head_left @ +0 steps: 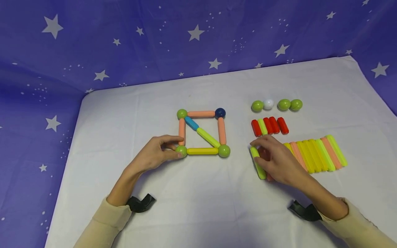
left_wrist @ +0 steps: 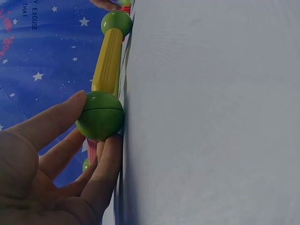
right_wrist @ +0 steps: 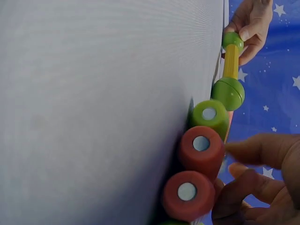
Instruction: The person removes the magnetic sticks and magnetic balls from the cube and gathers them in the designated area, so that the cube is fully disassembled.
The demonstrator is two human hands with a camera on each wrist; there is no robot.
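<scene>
My left hand pinches the green ball at the near left corner of a square of rods and balls, with the index finger against the left salmon rod. A yellow rod joins that ball to another green ball; a blue short rod and a yellow-green short rod form a diagonal. My right hand is at a yellow-green rod, index finger over its far end and thumb at its right side. I cannot tell whether it grips. Salmon rod ends show beside it.
Right of the right hand runs a row of yellow, salmon and yellow-green rods. Behind are short red rods with one yellow-green among them, then green balls and a white ball. A dark blue ball marks the square's far right corner.
</scene>
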